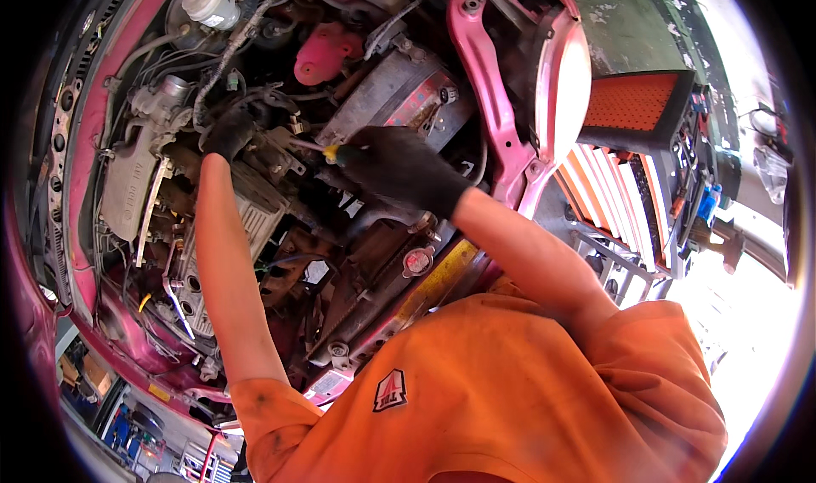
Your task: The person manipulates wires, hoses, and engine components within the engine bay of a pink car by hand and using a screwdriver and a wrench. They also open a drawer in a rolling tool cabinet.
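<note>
Both my hands wear black gloves and reach into the open engine bay of a pinkish-red car. My right hand (398, 167) is closed round a screwdriver (332, 153) with a yellow and green handle. Its metal shaft points left, toward a small bracket and connector among the engine parts; the tip is hard to make out. Deeper in, my left hand (229, 135) is among hoses and wires beside the metal intake casting (132, 186). Its fingers are lost against the dark parts, so their grip does not show.
A ribbed engine cover (259, 220) lies under my left forearm. Close to my body are the radiator cap (417, 262) and front crossmember. A white reservoir (211, 5) stands at the far left. A ratchet-like metal tool (177, 300) rests by the engine; an orange-and-black tool cabinet (629, 105) stands right.
</note>
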`<move>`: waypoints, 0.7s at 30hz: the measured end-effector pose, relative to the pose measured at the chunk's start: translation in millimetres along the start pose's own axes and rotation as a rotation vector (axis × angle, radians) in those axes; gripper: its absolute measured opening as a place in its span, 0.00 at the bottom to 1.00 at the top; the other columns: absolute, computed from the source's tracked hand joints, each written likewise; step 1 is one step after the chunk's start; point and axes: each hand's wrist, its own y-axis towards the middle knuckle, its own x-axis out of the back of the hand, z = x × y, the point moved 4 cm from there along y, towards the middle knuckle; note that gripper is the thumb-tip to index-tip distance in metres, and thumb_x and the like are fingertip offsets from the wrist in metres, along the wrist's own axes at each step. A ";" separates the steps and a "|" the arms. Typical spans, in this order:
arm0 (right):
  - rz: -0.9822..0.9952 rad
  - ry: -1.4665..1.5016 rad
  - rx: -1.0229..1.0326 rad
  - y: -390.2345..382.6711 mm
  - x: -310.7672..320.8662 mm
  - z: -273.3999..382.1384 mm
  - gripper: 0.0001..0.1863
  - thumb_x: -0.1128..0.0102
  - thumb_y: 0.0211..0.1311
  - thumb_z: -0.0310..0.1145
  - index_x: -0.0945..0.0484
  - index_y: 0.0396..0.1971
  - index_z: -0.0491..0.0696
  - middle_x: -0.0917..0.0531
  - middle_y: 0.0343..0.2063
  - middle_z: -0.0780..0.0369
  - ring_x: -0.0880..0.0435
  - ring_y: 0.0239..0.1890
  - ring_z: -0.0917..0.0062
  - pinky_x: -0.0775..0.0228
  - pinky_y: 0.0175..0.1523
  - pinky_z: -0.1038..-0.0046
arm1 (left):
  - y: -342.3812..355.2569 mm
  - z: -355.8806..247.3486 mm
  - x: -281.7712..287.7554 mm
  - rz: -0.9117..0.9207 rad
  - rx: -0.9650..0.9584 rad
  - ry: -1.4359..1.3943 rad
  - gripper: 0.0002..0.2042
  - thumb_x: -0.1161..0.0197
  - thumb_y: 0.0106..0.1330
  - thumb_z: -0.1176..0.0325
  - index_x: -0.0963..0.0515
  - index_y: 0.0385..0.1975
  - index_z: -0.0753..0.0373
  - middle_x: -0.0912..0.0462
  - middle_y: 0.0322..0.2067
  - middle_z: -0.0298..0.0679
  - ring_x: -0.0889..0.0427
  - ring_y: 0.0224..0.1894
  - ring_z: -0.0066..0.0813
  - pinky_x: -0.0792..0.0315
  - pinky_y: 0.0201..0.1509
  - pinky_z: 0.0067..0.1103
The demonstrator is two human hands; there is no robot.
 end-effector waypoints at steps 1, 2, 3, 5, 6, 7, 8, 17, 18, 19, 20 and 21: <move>-0.017 0.052 -0.022 -11.3 15.0 -10.6 0.19 0.49 0.67 0.43 0.19 0.35 0.41 0.17 0.26 0.51 0.15 0.32 0.62 0.25 0.39 0.62 | 3.3 -22.8 0.2 0.036 0.096 0.027 0.19 0.46 0.61 0.71 0.27 0.54 0.66 0.19 0.45 0.55 0.20 0.48 0.46 0.28 0.53 0.30; -0.046 0.104 -0.055 -22.2 31.0 -23.9 0.19 0.51 0.67 0.42 0.19 0.31 0.41 0.17 0.26 0.51 0.16 0.31 0.59 0.26 0.39 0.59 | 12.6 -47.7 -5.6 0.085 0.180 0.050 0.19 0.46 0.62 0.71 0.26 0.53 0.66 0.19 0.45 0.55 0.20 0.47 0.47 0.28 0.52 0.30; -0.048 0.106 -0.066 -28.8 42.3 -27.9 0.19 0.51 0.67 0.43 0.19 0.32 0.42 0.17 0.25 0.51 0.16 0.30 0.59 0.26 0.39 0.60 | 15.7 -63.4 -2.7 0.101 0.237 0.156 0.17 0.46 0.62 0.71 0.25 0.51 0.65 0.19 0.44 0.54 0.20 0.47 0.48 0.27 0.51 0.31; -0.032 0.123 -0.079 -36.0 54.4 -32.6 0.19 0.50 0.66 0.43 0.20 0.33 0.42 0.18 0.22 0.52 0.16 0.28 0.59 0.26 0.38 0.61 | 7.6 -70.6 3.0 0.086 0.275 0.269 0.15 0.45 0.61 0.70 0.23 0.47 0.65 0.18 0.43 0.53 0.19 0.46 0.49 0.27 0.50 0.32; -0.005 0.179 -0.095 -38.1 53.5 -36.8 0.18 0.49 0.66 0.43 0.20 0.32 0.42 0.18 0.22 0.52 0.16 0.28 0.59 0.26 0.38 0.62 | 2.5 -70.8 2.6 0.055 0.248 0.270 0.14 0.45 0.61 0.70 0.22 0.45 0.65 0.18 0.42 0.52 0.19 0.45 0.50 0.26 0.49 0.33; 0.024 0.235 -0.103 -39.5 50.9 -38.1 0.18 0.49 0.66 0.43 0.20 0.32 0.42 0.18 0.22 0.52 0.16 0.28 0.59 0.26 0.37 0.62 | -2.4 -67.9 6.9 0.020 0.222 0.276 0.13 0.45 0.61 0.70 0.22 0.43 0.65 0.18 0.41 0.52 0.19 0.45 0.50 0.26 0.48 0.34; 0.051 0.290 -0.113 -39.4 49.4 -40.4 0.18 0.48 0.66 0.43 0.20 0.32 0.42 0.18 0.22 0.52 0.17 0.28 0.60 0.26 0.37 0.63 | -3.3 -58.8 9.8 0.094 0.255 0.329 0.12 0.44 0.60 0.70 0.21 0.42 0.65 0.18 0.40 0.51 0.19 0.44 0.50 0.26 0.48 0.34; 0.140 0.571 -0.027 -23.9 21.5 -69.6 0.17 0.45 0.64 0.38 0.24 0.44 0.40 0.18 0.31 0.49 0.17 0.36 0.59 0.26 0.40 0.63 | 1.6 -64.7 11.6 0.149 0.380 0.245 0.11 0.42 0.60 0.69 0.21 0.39 0.66 0.17 0.35 0.49 0.18 0.40 0.49 0.26 0.43 0.35; 0.171 0.568 -0.038 -17.6 14.7 -63.4 0.18 0.45 0.64 0.38 0.26 0.46 0.40 0.18 0.32 0.50 0.17 0.37 0.60 0.26 0.41 0.63 | -1.0 -61.1 12.0 0.157 0.552 0.120 0.11 0.42 0.60 0.69 0.21 0.39 0.66 0.16 0.34 0.47 0.18 0.39 0.47 0.26 0.43 0.35; 0.200 0.566 -0.053 -12.3 8.5 -58.2 0.19 0.45 0.65 0.38 0.27 0.49 0.41 0.19 0.33 0.50 0.17 0.37 0.60 0.26 0.42 0.64 | -4.7 -62.9 9.9 0.165 0.725 -0.011 0.11 0.42 0.61 0.69 0.21 0.39 0.65 0.16 0.34 0.46 0.17 0.38 0.46 0.26 0.42 0.34; 0.230 0.499 -0.055 0.9 5.1 -49.2 0.21 0.46 0.66 0.39 0.30 0.53 0.41 0.19 0.34 0.52 0.18 0.35 0.62 0.27 0.43 0.65 | 0.3 -73.0 8.7 0.194 0.734 -0.032 0.11 0.43 0.59 0.70 0.20 0.39 0.66 0.16 0.35 0.46 0.18 0.39 0.46 0.25 0.43 0.34; 0.258 0.432 -0.057 9.7 0.9 -43.0 0.23 0.46 0.68 0.39 0.32 0.57 0.42 0.19 0.35 0.54 0.18 0.34 0.64 0.27 0.44 0.66 | 3.8 -83.3 6.4 0.224 0.742 -0.053 0.11 0.43 0.58 0.71 0.20 0.38 0.66 0.16 0.35 0.47 0.18 0.40 0.47 0.25 0.44 0.33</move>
